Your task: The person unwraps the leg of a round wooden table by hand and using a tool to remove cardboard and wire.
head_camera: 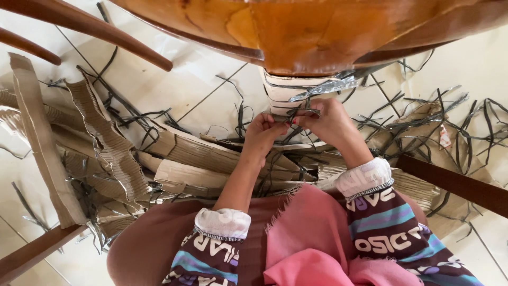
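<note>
Pinching with closed fingertips, the left hand and the right hand are seen gripping a thin dark strip just under the wooden chair, above the cardboard scraps on the floor. The strip is judged light, limp and easily torn, best held near its end.

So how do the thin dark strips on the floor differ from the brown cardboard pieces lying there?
The dark strips are narrow, blackish and curl in tangled loops; the cardboard pieces are broad, tan and lie in flatter, torn slabs with ribbed corrugation showing. The strips scatter mostly right of the hands, the cardboard heaps mostly left. Both litter the pale tiled floor under the wooden chair.
</note>
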